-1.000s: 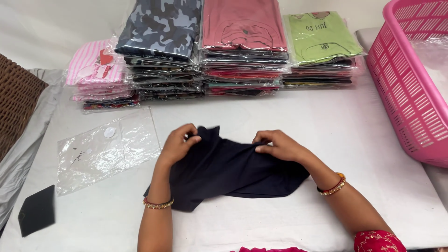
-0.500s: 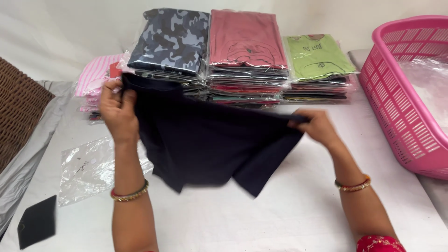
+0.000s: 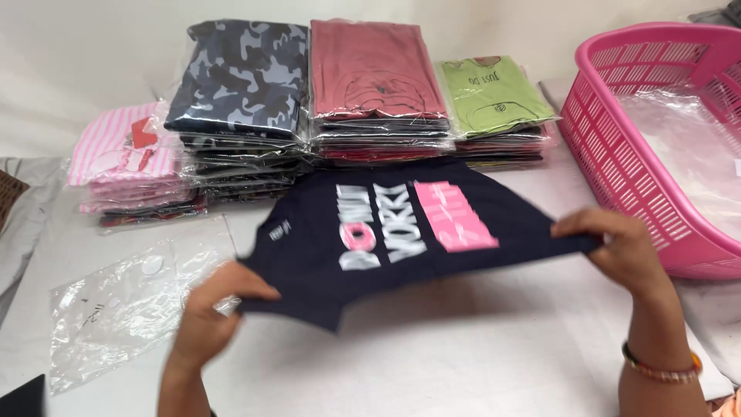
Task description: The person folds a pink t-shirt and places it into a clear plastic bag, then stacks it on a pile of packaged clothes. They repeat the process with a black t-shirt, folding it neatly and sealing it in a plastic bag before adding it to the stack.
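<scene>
I hold a dark navy T-shirt (image 3: 386,232) spread out flat in the air above the white table (image 3: 463,363); its front, with white and pink lettering, faces up. My left hand (image 3: 204,309) grips its near-left edge. My right hand (image 3: 617,247) pinches its right edge, a bangle on that wrist.
Stacks of bagged folded shirts stand at the back: pink striped (image 3: 127,154), camouflage (image 3: 235,77), dusty red (image 3: 374,69), green (image 3: 490,93). A pink plastic basket (image 3: 617,154) holding clear bags sits at the right. An empty clear bag (image 3: 116,309) lies at the left.
The shirt lay crumpled on the table, then I lifted it upright with its plain side toward me. Now it is turned flat, print side up, and held lower.
</scene>
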